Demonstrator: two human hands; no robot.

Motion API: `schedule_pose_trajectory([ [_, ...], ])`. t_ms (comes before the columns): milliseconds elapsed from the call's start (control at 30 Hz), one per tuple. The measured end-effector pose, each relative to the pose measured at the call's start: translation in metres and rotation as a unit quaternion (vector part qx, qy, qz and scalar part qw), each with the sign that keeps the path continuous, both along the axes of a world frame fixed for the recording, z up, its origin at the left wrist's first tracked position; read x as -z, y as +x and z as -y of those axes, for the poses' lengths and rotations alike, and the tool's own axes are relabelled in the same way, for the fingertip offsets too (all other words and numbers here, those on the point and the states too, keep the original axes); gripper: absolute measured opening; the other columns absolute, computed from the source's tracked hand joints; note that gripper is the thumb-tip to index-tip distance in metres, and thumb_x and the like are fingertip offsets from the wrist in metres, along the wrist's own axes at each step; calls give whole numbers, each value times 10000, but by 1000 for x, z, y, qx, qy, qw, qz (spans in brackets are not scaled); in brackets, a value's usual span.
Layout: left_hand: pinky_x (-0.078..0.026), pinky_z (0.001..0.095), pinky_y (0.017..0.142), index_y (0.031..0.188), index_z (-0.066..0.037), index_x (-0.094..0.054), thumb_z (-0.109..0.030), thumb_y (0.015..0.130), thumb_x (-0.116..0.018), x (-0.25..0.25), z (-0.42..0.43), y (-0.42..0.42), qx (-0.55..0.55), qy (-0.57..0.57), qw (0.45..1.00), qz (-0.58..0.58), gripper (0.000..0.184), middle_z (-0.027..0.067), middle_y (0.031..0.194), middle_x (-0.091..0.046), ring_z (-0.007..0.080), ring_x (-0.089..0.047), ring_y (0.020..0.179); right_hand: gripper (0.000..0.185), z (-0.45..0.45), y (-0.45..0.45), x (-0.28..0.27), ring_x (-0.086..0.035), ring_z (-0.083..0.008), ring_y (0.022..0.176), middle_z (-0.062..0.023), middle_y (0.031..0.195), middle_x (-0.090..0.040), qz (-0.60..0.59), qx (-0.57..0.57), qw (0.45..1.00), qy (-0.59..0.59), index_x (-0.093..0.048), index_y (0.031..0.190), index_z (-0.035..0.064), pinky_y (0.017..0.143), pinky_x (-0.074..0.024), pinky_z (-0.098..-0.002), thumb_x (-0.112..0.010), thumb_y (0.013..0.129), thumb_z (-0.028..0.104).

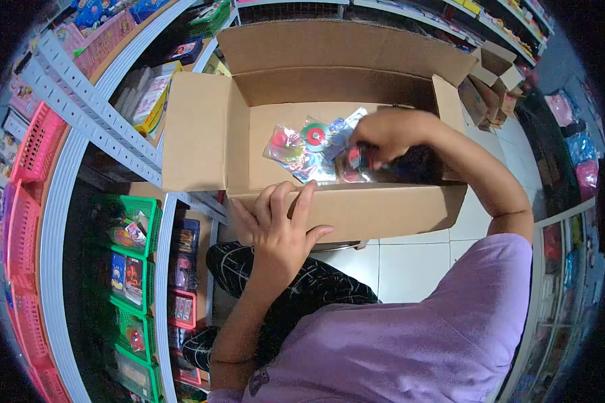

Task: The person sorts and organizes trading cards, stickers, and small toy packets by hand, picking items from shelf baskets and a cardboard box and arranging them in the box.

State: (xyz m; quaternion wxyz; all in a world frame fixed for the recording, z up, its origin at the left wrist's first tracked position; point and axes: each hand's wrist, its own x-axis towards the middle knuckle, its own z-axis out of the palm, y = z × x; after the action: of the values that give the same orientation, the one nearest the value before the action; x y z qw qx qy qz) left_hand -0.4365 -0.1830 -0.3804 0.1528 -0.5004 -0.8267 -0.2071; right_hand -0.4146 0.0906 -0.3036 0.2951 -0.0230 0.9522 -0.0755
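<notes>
An open cardboard box (269, 87) stands in front of me with its flaps folded out. Several small items in clear plastic packets (315, 136) lie on its bottom, some with red and green discs. My left hand (276, 213) rests on the near flap with its fingers spread. Inside the box, on the right, my right hand (388, 134) is over the packets beside a red item in clear plastic (353, 158). Its fingers are blurred and partly hidden, so any grip cannot be made out.
Shelving with green baskets (131, 282) and pink baskets (30, 228) is on the left. Smaller cardboard boxes (494, 80) are on the tiled floor (410, 265) at the back right. More shelves with packaged goods line the back and right.
</notes>
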Motion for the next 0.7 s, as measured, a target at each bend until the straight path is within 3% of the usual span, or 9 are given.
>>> schedule_pose_trajectory([
  [33,-148,710,998,1271,-166,-506,-485,658,-703,1,0,0,3,4,1000,-1,719,63,1179,-410,265,-407,1156,426,-7,0,-7,-587,-376,924,-218,940,-624,-26,-4,1000,13,-600,992,-20,782,-461,-431,-759,630,137],
  [67,-147,710,997,1268,-165,-510,-487,658,-703,0,1,0,3,1,1000,-3,717,63,1178,-412,265,-407,1156,376,-16,3,-14,-581,-394,890,-221,923,-615,-139,-39,990,9,-620,923,-26,780,-462,-444,-757,638,177],
  [100,-146,710,997,1266,-164,-515,-488,657,-702,0,1,0,3,-1,1000,-6,714,63,1176,-413,266,-407,1157,395,-23,7,-25,-579,-399,877,-222,902,-606,-187,-38,980,64,-608,950,-29,788,-459,-451,-750,647,180],
  [133,-146,709,996,1263,-164,-519,-490,657,-702,0,1,0,3,-3,1000,-9,712,64,1175,-415,267,-407,1157,358,-21,12,-41,-572,-402,900,-230,921,-597,-230,-18,973,7,-596,942,-38,794,-456,-444,-734,668,146],
  [200,-138,714,994,1261,-162,-523,-495,663,-695,1,0,0,-1,-6,1000,-3,706,67,1172,-418,271,-408,1153,333,-22,19,-62,-572,-404,923,-232,925,-598,-237,2,971,-17,-571,970,-33,796,-457,-441,-712,700,102],
  [300,-135,721,987,1260,-160,-525,-501,673,-684,0,-1,-1,0,-11,1000,-5,697,75,1173,-421,279,-408,1149,322,-13,30,-72,-575,-397,940,-231,952,-602,-260,18,964,53,-544,1012,-19,803,-456,-439,-686,736,66],
  [500,-154,724,972,1258,-159,-525,-517,675,-679,2,-3,-2,-5,-14,1000,-10,701,97,1177,-433,300,-398,1152,510,-24,15,-42,-576,-404,971,-240,992,-606,-3,45,992,122,-471,1107,-29,789,-472,-455,-723,696,139],
  [633,-165,727,962,1264,-158,-518,-524,673,-680,2,-3,-2,-4,-26,1000,0,714,106,1185,-436,310,-391,1157,692,-31,2,-8,-589,-423,953,-282,978,-598,101,-27,986,131,-394,1177,-83,778,-474,-467,-763,658,190],
  [700,-159,731,960,1268,-160,-514,-518,676,-682,1,-3,-3,-4,-31,999,4,712,109,1190,-433,310,-389,1159,727,-43,3,10,-586,-421,969,-294,984,-594,87,-36,995,24,-375,1196,-90,787,-473,-463,-772,653,187],
])
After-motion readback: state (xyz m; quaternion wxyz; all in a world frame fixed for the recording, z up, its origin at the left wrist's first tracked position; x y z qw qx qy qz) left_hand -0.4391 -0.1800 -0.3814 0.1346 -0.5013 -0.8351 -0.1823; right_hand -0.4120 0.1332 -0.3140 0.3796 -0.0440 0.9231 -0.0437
